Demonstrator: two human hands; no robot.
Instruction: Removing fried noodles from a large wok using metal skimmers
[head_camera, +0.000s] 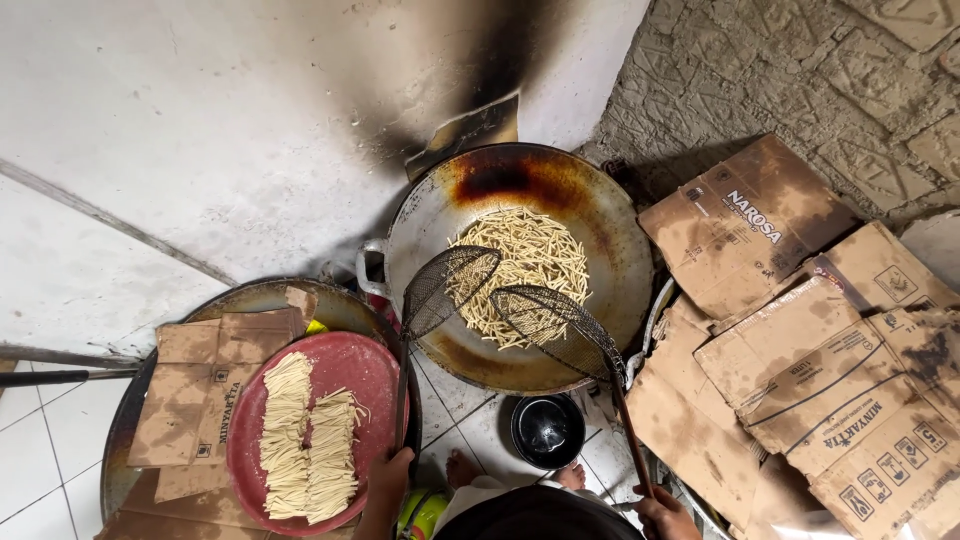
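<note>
Floor: white tiles (40, 470), stained, with flattened cardboard boxes (830, 380) spread along the right side.
Wall: white plaster with a black soot streak (500, 70) rising behind the wok.
Wok (520, 265): on the floor, holding pale dough sticks (530, 255) in oil.
Left hand (388, 475): closed around the handle of a wire skimmer (445, 285) over the wok.
Right hand (665, 515): gripping a second skimmer (550, 320), its basket above the sticks.
Red tray (350, 375): beside the wok, carrying raw dough strips (305, 440).
</note>
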